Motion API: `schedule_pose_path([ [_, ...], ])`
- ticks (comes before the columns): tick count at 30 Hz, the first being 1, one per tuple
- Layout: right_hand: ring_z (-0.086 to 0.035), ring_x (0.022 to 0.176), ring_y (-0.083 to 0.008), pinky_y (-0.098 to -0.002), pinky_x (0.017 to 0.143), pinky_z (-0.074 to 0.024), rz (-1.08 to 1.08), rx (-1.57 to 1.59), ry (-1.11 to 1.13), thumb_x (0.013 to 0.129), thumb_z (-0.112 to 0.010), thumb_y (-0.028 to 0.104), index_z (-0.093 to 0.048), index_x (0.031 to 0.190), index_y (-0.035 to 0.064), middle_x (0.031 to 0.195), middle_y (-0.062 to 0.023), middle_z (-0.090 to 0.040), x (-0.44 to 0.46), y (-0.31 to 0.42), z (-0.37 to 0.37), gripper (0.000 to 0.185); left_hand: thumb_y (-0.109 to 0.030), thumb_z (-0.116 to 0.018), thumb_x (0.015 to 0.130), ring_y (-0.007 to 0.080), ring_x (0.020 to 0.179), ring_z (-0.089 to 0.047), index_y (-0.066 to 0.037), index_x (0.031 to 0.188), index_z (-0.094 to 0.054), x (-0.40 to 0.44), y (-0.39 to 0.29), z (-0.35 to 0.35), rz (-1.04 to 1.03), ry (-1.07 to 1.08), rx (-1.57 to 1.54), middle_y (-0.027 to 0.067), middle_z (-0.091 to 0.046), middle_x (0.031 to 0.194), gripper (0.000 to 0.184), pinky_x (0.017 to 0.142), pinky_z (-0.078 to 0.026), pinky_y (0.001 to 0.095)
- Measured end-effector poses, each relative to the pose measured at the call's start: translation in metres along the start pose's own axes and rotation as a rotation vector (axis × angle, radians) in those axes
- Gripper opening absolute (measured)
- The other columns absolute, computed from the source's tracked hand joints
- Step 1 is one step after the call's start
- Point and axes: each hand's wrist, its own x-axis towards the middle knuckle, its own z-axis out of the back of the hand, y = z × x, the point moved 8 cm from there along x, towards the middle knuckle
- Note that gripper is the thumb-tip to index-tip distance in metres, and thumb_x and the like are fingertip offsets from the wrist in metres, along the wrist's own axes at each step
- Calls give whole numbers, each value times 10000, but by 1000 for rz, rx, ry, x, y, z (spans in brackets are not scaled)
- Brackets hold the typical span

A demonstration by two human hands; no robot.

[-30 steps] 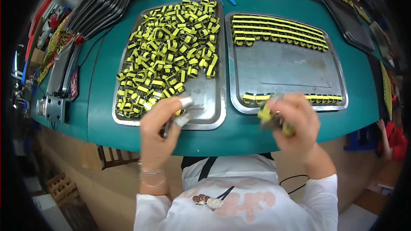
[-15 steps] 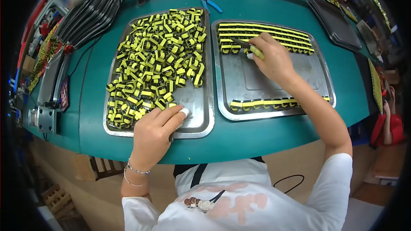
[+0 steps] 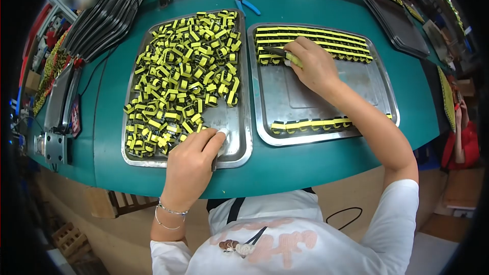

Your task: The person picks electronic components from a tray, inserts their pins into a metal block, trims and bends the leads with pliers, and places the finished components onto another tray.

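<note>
My right hand [image 3: 315,67] is closed over the upper left part of the right metal tray [image 3: 326,87]. From its fingers a dark pointed tool [image 3: 275,51], resembling tweezers, reaches left to the lowest of the neat rows of yellow-and-black components [image 3: 321,39]. Something yellow-green shows under those fingers. My left hand [image 3: 191,160] curls at the front of the left metal tray [image 3: 237,159], beside a heap of loose yellow-and-black components [image 3: 186,71]. White covers a left fingertip, and a dark end sticks out below that hand; what it grips is mostly hidden.
Another row of components [image 3: 310,124] lies along the right tray's near edge. Blue-handled cutters [image 3: 248,6] rest behind the trays on the green table [image 3: 295,165]. Black trays are stacked at left [image 3: 104,18] and right [image 3: 395,25]. Other people sit at the far right.
My right hand and its pointed tool have shifted left along the rows. My left hand has moved slightly right and toward me, away from the heap. The whole view has shifted a little.
</note>
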Motion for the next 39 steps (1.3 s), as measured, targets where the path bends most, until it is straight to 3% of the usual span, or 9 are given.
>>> schedule_pose_path([
  [6,-598,915,-322,-430,766,-484,-32,82,-21,863,-636,171,-603,1015,55,990,-109,-596,-2,5,27,194,45,-654,788,270,861,-666,-7,1093,-635,-3,9,2,110,-143,-193,148,-656,1044,309,726,-558,340],
  [9,-582,850,-360,-429,758,-461,-95,238,-42,899,-591,217,-552,1026,23,981,-153,-583,-17,11,50,235,-28,-626,889,223,849,-665,33,1147,-588,-15,26,-4,324,-247,-740,161,-648,1066,268,699,-578,309],
  [12,-568,831,-358,-418,759,-457,-179,545,146,903,-570,170,-544,1051,10,962,-161,-563,-43,32,59,220,-56,-627,904,203,903,-659,44,1194,-557,-13,17,-15,535,-321,-1494,170,-628,1112,314,709,-585,322],
  [13,-566,832,-353,-413,764,-457,-100,566,125,884,-578,142,-545,1069,3,943,-159,-559,-51,43,62,234,-98,-631,919,209,867,-651,60,1243,-513,-12,15,-23,512,-338,-1697,183,-608,1159,380,730,-594,327],
  [19,-601,796,-324,-400,694,-480,-22,633,243,717,-688,46,-608,986,14,877,-123,-595,-93,84,61,282,-141,-591,947,179,836,-639,51,1288,-490,-5,-6,-42,543,-229,-1759,219,-619,1115,404,696,-595,293],
  [21,-602,801,-319,-398,705,-484,-10,609,206,715,-694,56,-608,985,16,886,-122,-597,-97,88,60,286,-152,-578,955,171,821,-635,64,1275,-499,-5,-13,-46,584,-226,-1800,216,-641,1047,394,672,-601,285],
  [24,-600,835,-303,-391,730,-488,25,578,156,702,-708,73,-617,972,30,910,-106,-602,-96,92,58,288,-146,-579,957,181,854,-650,79,1276,-499,-6,-17,-53,526,-157,-1837,217,-628,1096,398,739,-600,335],
  [31,-594,862,-285,-386,741,-488,110,520,105,649,-729,71,-643,958,44,910,-85,-609,-96,100,58,322,-148,-591,956,174,839,-651,71,1249,-533,-8,-23,-55,517,-109,-1785,128,-639,1011,370,749,-603,344],
  [39,-578,795,-265,-376,698,-477,187,427,29,593,-737,68,-661,915,46,888,-75,-614,-99,101,62,332,-203,-631,930,159,815,-649,92,1197,-542,-5,-25,-52,506,-157,-1616,141,-645,993,408,694,-617,322],
])
